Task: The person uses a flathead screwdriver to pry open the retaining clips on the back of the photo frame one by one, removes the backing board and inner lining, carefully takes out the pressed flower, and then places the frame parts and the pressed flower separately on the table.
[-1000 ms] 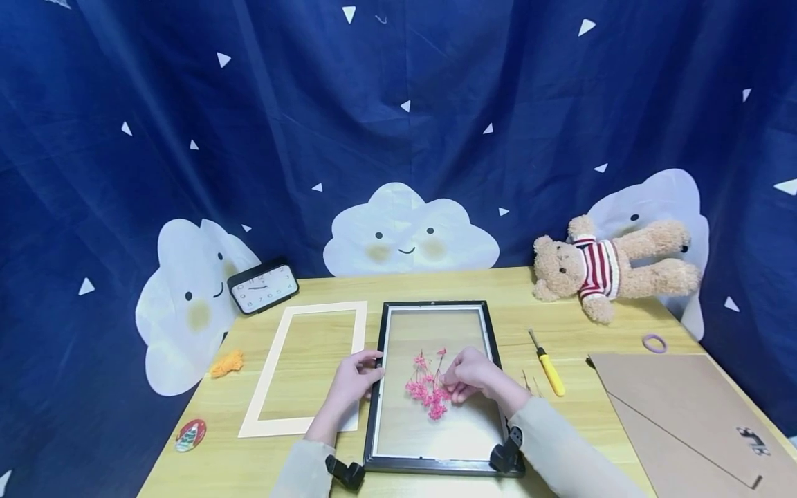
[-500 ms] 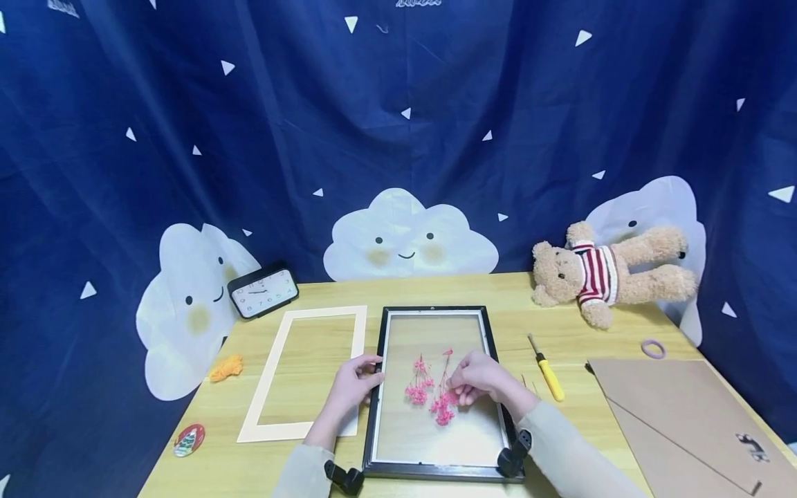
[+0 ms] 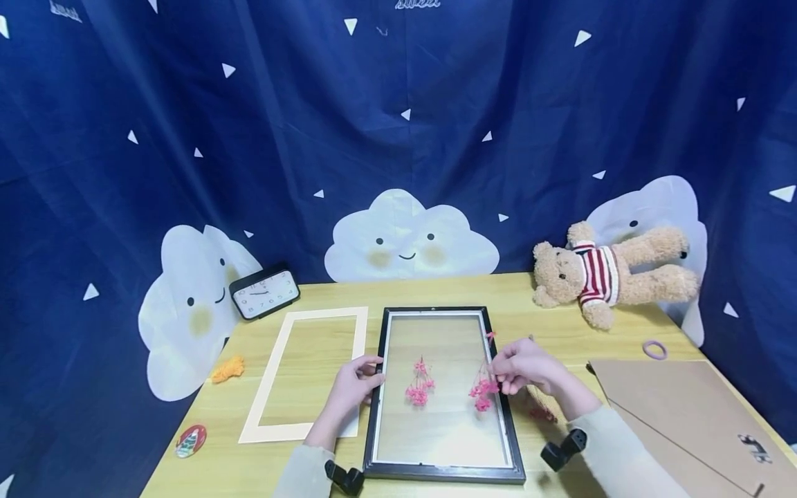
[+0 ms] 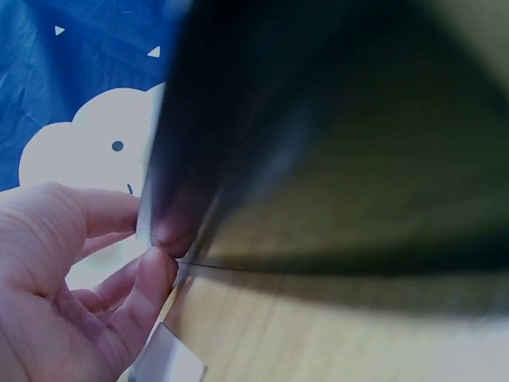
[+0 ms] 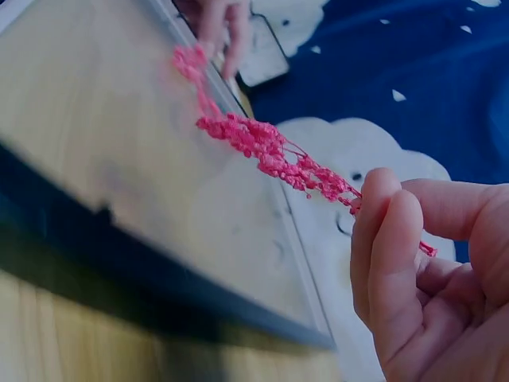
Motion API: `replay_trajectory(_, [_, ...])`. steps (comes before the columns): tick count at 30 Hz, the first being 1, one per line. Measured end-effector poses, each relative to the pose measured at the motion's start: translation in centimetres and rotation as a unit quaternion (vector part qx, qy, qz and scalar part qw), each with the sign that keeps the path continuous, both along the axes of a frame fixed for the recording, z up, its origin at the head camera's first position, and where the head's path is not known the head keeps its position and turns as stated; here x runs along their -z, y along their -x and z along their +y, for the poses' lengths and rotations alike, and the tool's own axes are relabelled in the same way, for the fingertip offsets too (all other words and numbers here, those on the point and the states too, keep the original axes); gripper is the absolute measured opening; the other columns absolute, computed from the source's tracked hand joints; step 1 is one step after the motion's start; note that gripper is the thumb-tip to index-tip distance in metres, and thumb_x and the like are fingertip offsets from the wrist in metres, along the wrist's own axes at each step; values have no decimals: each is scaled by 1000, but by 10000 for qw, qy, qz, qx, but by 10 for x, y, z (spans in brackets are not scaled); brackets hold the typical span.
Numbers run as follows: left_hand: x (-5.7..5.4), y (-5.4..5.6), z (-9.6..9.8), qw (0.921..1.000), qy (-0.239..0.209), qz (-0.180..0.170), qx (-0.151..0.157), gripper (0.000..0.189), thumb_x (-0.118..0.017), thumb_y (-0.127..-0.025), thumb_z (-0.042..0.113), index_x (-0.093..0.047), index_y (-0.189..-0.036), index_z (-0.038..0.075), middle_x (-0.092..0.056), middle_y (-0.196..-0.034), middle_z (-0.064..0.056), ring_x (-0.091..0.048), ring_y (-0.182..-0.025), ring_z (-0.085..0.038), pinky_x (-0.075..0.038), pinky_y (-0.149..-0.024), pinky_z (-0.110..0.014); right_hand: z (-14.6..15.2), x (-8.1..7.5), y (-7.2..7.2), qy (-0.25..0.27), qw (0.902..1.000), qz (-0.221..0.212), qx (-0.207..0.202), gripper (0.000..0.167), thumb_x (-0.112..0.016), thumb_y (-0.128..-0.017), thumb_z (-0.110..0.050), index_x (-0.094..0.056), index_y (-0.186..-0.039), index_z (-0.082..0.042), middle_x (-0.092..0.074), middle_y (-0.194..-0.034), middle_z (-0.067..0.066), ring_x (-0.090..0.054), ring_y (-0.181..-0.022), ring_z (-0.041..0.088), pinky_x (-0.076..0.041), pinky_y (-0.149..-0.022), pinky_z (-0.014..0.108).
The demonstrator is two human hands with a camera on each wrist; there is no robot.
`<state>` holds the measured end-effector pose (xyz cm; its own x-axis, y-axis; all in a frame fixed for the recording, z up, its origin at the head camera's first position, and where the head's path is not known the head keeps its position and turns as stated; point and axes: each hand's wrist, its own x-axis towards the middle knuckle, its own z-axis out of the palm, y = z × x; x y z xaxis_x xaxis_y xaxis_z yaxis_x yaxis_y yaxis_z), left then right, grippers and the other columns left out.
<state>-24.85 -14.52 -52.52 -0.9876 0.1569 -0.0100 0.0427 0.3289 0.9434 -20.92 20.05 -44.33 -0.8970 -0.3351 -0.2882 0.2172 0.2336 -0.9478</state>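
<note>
A black picture frame (image 3: 515, 443) with a clear pane lies mid-table. Its left side is held by my left hand (image 3: 353, 384); in the left wrist view, thumb and fingers sit around the frame's dark edge (image 4: 183, 151). Over the frame's right side, my right hand (image 3: 529, 365) pinches a sprig of pink dried flowers (image 3: 483, 389). The right wrist view shows this pink sprig (image 5: 274, 151) between thumb and fingertips, its blossoms hanging away from the hand. A second pink sprig (image 3: 419, 393) is on the pane, left of centre.
Left of the frame lies a cream mat border (image 3: 270, 377), with a clock (image 3: 264, 292) behind it, orange yarn (image 3: 228, 369) and a round badge (image 3: 190, 440). Rightward are a brown backing board (image 3: 672, 408), a purple ring (image 3: 654, 349) and a teddy bear (image 3: 600, 273).
My right hand has moved right with one pink sprig, away from the other sprig, which stays on the pane. The left hand keeps its place on the frame.
</note>
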Motion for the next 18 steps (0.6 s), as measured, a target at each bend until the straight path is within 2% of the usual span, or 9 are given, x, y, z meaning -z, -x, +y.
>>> replay_trajectory(6, [-2, 1, 2, 9999, 16, -112, -24, 34, -71, -79, 7, -64, -113, 8, -55, -94, -13, -53, -62, -17, -54, -46, -33, 46, -4, -15, -78, 9998, 65, -162, 17, -61, -85, -8, -58, -82, 9, -58, -63, 6, -58, -51, 10, -51, -47, 19])
replay_trajectory(11, [-4, 0, 2, 10000, 42, -16, -60, 33, -70, -79, 5, -65, -112, 7, -55, -92, -13, -53, -61, -16, -53, -44, -33, 78, -1, -28, -64, 9998, 19, -200, 19, -59, -86, -7, -58, -84, 12, -60, -66, 7, -58, -53, 10, -51, -48, 19])
replay_trajectory(14, [-6, -1, 1, 9999, 60, 5, -124, 32, -70, -79, 5, -65, -111, 7, -55, -91, -12, -52, -60, -16, -53, -43, -32, 89, 4, -33, -112, 9996, -101, -221, 21, -59, -86, -6, -58, -86, 15, -60, -67, 8, -58, -53, 11, -51, -49, 20])
replay_trajectory(18, [-6, -1, 1, 9998, 89, -37, -151, 33, -69, -79, 5, -65, -112, 7, -55, -91, -12, -52, -60, -16, -53, -44, -32, 92, 10, -40, -453, 9986, -162, -226, 18, -61, -84, -5, -60, -84, 13, -60, -65, 8, -57, -51, 11, -52, -48, 21])
